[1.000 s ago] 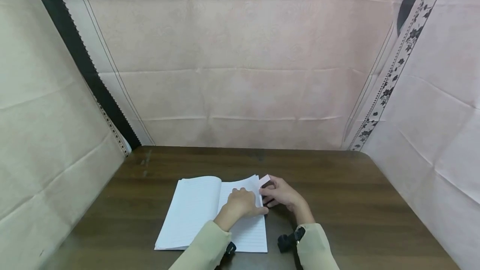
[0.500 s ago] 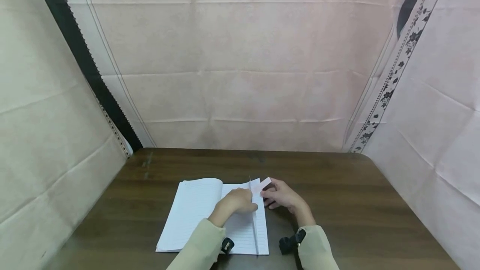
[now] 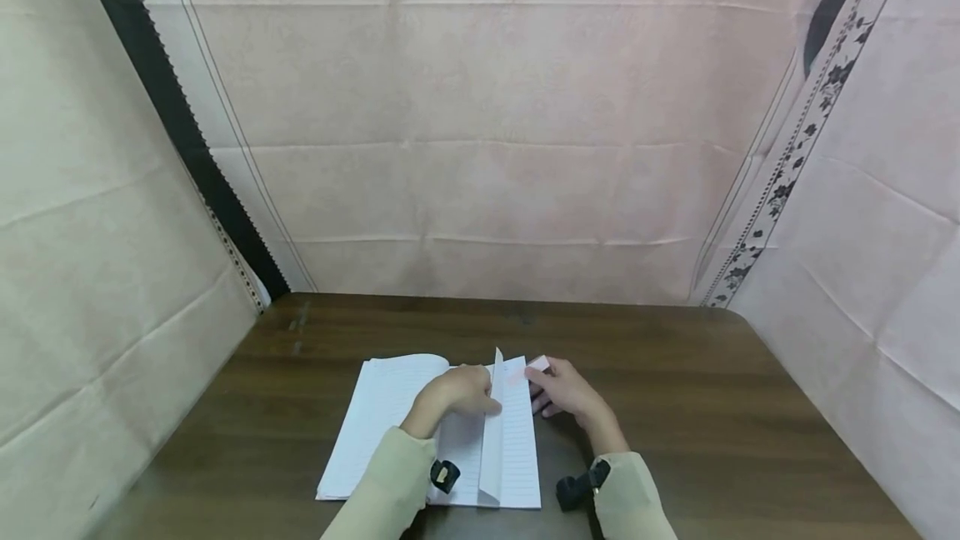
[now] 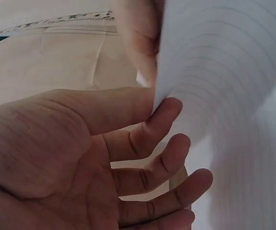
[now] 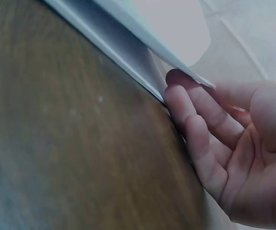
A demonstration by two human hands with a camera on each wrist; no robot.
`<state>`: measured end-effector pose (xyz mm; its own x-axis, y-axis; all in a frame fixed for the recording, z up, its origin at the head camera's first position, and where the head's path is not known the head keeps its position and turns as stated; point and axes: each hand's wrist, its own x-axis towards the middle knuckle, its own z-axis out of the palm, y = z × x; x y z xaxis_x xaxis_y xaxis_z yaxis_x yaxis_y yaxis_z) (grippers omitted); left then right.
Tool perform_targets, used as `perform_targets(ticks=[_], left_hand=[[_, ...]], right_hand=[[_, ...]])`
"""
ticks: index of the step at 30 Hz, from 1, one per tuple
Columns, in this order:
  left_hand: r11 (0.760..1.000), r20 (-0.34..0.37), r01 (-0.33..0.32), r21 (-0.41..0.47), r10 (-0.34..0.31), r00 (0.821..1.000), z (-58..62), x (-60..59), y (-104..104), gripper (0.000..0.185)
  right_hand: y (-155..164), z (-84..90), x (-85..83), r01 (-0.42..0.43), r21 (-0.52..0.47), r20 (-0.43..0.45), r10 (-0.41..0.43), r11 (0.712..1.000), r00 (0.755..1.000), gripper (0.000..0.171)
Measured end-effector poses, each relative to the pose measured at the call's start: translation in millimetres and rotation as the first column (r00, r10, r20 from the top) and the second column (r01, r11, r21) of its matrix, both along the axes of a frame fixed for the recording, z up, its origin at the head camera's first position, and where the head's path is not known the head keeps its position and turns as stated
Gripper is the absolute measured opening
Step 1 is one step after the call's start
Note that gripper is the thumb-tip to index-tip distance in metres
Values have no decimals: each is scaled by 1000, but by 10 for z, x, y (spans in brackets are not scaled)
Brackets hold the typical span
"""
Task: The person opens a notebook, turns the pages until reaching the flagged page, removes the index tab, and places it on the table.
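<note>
An open notebook [image 3: 378, 423] with ruled white pages lies on the table. My left hand [image 3: 453, 390] pinches the edge of one page [image 3: 491, 457] between thumb and index finger; that page stands raised and bent over the right half. In the left wrist view the lifted page [image 4: 214, 57] curves away from the thumb, while the other fingers [image 4: 150, 179] are loosely bent. My right hand [image 3: 566, 390] holds the notebook's upper right corner; in the right wrist view thumb and fingers pinch the pages [image 5: 176, 60]. A small pale piece [image 3: 540, 363] shows at its fingertips, its kind unclear.
The notebook rests on a dark brown wooden table [image 3: 675, 407]. Pale cloth [image 3: 480, 107] hangs behind the table and along both sides. Each wrist wears a black camera, such as the right one [image 3: 573, 490].
My left hand has moved left from the right page's edge, lifting a page and bending it leftward. The right hand stays at the notebook's right edge.
</note>
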<state>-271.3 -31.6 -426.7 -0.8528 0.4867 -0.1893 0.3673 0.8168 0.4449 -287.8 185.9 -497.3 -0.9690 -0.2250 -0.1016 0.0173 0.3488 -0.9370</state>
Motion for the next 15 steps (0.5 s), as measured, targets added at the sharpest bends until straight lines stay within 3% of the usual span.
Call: perform_targets(ticks=[6,15], left_hand=[[999,34,-38,15,37,999,67,-2,-70,47],[994,27,-101,40,100,995,51,37,-299,43]], right_hand=[[-4,-15,8,36,-11,16,-35,999,999,29],[18,-13,16,17,4,-22,-17,1000,1000,29]])
